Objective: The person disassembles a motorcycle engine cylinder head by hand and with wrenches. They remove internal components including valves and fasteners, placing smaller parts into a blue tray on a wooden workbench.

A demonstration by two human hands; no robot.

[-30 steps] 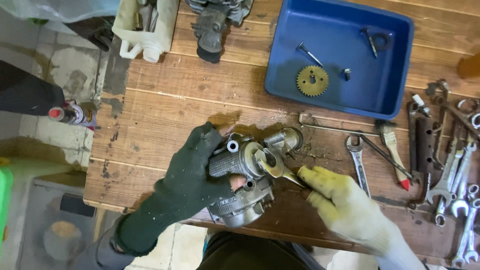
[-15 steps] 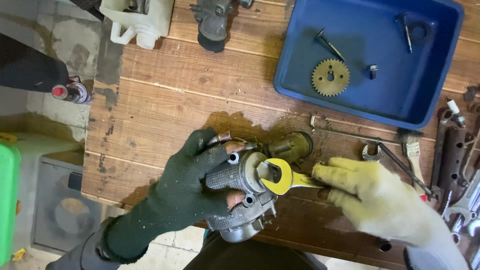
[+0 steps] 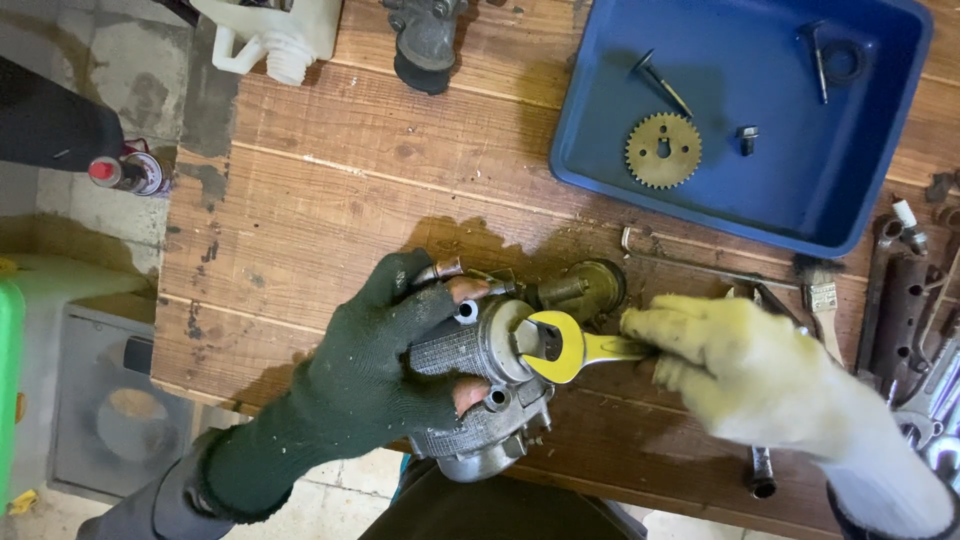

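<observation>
My left hand, in a dark green knit glove with worn fingertips, grips a grey metal engine part at the near edge of the wooden bench. My right hand, in a pale yellow glove, holds a yellow open-ended wrench. The wrench's jaw sits on a fitting on top of the engine part. A round brass-coloured piece lies just behind the wrench.
A blue plastic tray at the back right holds a toothed sprocket, bolts and a ring. Several wrenches and a small brush lie at the right edge. A white jug and a dark metal part stand at the back. A spray can stands off the bench, left.
The wrench's jaw has come down onto the fitting on the engine part, and my right hand has shifted a little to the right. My left hand keeps its grip.
</observation>
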